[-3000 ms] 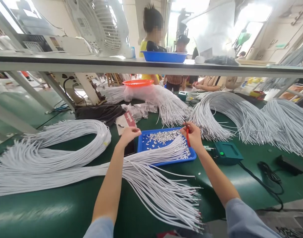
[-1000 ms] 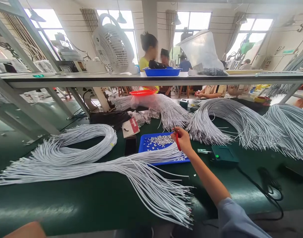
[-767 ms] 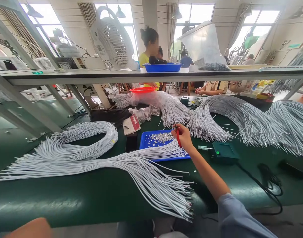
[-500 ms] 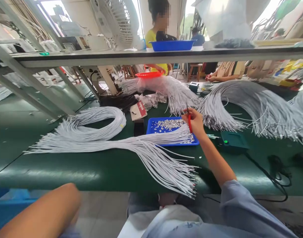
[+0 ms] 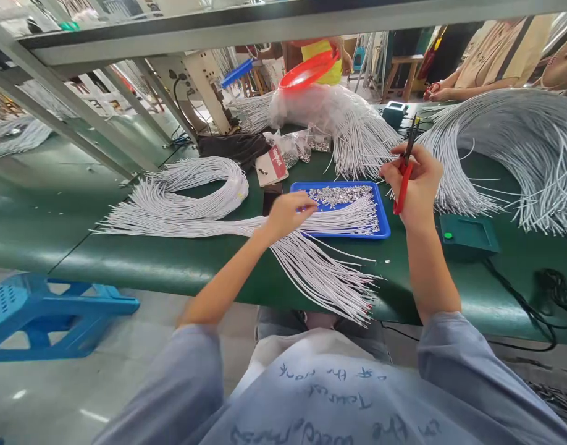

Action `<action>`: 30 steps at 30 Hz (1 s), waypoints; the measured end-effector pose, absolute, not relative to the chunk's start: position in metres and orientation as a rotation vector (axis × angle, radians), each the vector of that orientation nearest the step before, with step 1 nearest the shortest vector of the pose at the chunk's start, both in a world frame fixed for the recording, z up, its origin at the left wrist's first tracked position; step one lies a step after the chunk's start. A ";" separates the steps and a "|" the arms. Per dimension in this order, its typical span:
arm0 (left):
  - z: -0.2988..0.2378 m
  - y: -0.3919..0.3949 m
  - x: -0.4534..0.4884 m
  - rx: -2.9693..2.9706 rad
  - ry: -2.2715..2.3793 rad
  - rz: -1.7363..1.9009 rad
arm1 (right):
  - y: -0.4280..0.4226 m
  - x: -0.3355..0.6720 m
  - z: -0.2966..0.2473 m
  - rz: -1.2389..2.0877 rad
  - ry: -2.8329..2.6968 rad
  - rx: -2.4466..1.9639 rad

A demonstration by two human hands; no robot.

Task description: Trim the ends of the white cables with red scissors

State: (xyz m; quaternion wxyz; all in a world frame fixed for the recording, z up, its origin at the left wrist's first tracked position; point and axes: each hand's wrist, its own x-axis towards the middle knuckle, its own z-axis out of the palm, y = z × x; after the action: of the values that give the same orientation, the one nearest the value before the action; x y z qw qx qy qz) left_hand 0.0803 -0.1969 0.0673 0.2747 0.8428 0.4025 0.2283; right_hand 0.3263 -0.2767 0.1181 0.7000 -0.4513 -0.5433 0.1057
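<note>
My right hand (image 5: 420, 182) grips red-handled pliers (image 5: 404, 185), their dark jaws pointing up and away, to the right of a blue tray (image 5: 384, 230). Small silver metal terminals (image 5: 336, 195) lie scattered in that tray. Over the tray's left side, just above a bundle of white wires (image 5: 204, 227), is my left hand (image 5: 288, 213), fingers loosely bent and a little apart, with no object visible in it. Some wire ends rest in the tray; another group of wires (image 5: 325, 278) fans out toward the front edge of the bench.
A coiled wire bundle (image 5: 172, 210) lies at left, larger bundles (image 5: 501, 111) at right. A green box (image 5: 469, 235) trails a black cable. A shelf beam (image 5: 265, 31) spans above. Another person's hands (image 5: 436, 91) show across the bench. A blue stool (image 5: 56, 315) stands at lower left.
My left arm has swung from the lower left up to the tray. My right hand, still holding the pliers, is now clear of the tray's right edge. The view has tilted downward.
</note>
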 end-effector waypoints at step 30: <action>0.022 -0.185 0.086 2.857 0.833 -0.049 | -0.288 0.322 0.124 0.133 -1.308 -1.018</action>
State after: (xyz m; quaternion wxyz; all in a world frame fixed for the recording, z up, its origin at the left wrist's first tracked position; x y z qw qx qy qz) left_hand 0.0856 -0.1852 0.0219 0.0824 0.9566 0.2790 -0.0165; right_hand 0.3224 -0.2878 0.1242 0.6740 -0.4522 -0.5811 0.0592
